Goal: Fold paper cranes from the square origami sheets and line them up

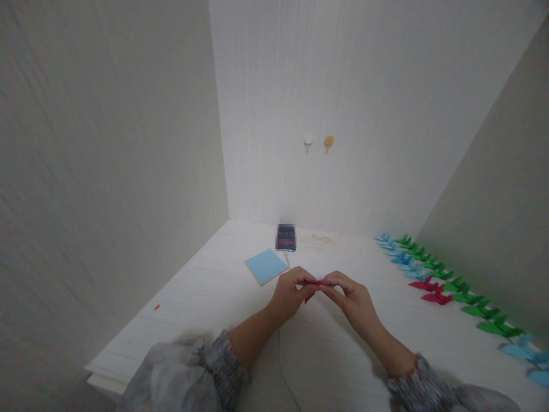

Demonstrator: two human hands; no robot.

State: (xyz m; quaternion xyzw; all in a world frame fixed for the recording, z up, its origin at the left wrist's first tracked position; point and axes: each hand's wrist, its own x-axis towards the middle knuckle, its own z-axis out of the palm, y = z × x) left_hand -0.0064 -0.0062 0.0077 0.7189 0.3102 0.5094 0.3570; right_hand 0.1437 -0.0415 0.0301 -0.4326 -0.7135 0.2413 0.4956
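Observation:
A small folded piece of red paper hangs between both hands, above the middle of the white table. My left hand, with a ring on one finger, pinches its left end. My right hand pinches its right end with fingers pressed together. A red corner of the paper pokes down between the two hands.
A stack of light blue paper squares lies behind my left hand, next to a phone with a white cable. Rows of folded green, blue and red paper figures line the right wall. A tiny red scrap lies at left.

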